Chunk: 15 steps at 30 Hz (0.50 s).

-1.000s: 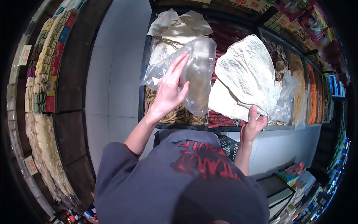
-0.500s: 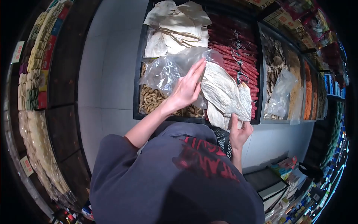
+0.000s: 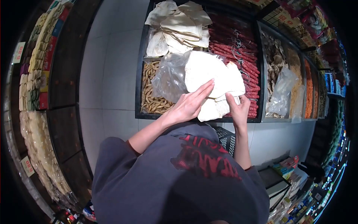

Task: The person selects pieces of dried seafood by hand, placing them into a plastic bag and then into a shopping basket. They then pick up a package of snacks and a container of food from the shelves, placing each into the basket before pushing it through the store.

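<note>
A few pale, flat dried sheets (image 3: 212, 74), of a kind I cannot make out, are held over the counter bins, one overlapping another. My right hand (image 3: 238, 106) pinches their near right edge, thumb on top and fingers mostly hidden beneath. Stretched out, the fingers of my left hand (image 3: 195, 100) lie flat against the near left part of the sheets. Left of the sheets is a clear plastic bag (image 3: 167, 78), partly covered by them. It rests over a bin of small brown curled dried pieces (image 3: 158, 104).
More pale sheets (image 3: 181, 24) are piled in the far left bin. Tied red sausages (image 3: 251, 74) fill the bin to the right. Further right, a plastic bag (image 3: 283, 91) lies on dark dried goods (image 3: 274, 52). A dark plastic basket (image 3: 225, 138) sits beside my body, below the counter's edge.
My left hand has come down from the sheets' far left side onto their near part. The sheets and my right hand have shifted left and away, and the sheets now look brightly lit.
</note>
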Motion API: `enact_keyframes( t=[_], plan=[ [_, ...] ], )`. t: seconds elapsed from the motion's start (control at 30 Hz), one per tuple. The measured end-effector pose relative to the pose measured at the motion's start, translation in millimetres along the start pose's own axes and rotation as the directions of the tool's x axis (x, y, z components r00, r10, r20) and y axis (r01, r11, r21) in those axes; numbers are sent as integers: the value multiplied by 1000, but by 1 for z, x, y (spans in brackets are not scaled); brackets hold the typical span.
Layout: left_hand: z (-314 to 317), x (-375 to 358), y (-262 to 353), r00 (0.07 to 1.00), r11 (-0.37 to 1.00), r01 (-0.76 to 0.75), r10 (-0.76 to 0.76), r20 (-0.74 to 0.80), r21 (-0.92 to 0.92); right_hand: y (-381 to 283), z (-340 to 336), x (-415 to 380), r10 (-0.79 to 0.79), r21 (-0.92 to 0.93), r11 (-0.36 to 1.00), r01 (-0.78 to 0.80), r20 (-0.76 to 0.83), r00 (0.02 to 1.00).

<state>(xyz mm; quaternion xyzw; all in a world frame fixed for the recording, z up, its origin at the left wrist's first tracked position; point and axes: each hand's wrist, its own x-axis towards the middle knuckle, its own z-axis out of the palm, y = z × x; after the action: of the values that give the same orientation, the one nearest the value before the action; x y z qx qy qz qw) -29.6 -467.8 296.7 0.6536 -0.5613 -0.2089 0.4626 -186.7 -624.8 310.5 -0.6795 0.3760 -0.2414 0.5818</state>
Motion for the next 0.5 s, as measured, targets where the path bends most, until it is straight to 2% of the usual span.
enact_keyframes(
  t=[0.1, 0.2, 0.3, 0.33, 0.4, 0.43, 0.5],
  plan=[
    [1, -1, -1, 998, 997, -58, 59, 24, -47, 15, 10, 7, 84, 37, 996, -87, 79, 993],
    [-3, -6, 2, 995, 995, 4, 6, 100, -98, 26, 21, 14, 128, 148, 979, -141, 100, 987],
    [0, -9, -4, 998, 996, -31, 35, 44, -80, 33, 24, 18, 197, 88, 974, -209, 129, 972],
    [0, -9, -5, 998, 996, -32, 35, 44, -77, 32, 27, 16, 158, 63, 984, -169, 146, 977],
    [2, -7, -7, 997, 996, 52, -56, -57, -74, 40, 31, 14, 110, 33, 993, -117, 163, 981],
    [3, -6, -7, 997, 996, 54, -58, -57, -73, 43, 32, 13, 65, 1, 998, -66, 180, 982],
    [8, -3, -6, 1000, 999, -21, 21, -13, -29, 48, 31, 16, 73, -29, 997, -68, 203, 976]
  ],
)
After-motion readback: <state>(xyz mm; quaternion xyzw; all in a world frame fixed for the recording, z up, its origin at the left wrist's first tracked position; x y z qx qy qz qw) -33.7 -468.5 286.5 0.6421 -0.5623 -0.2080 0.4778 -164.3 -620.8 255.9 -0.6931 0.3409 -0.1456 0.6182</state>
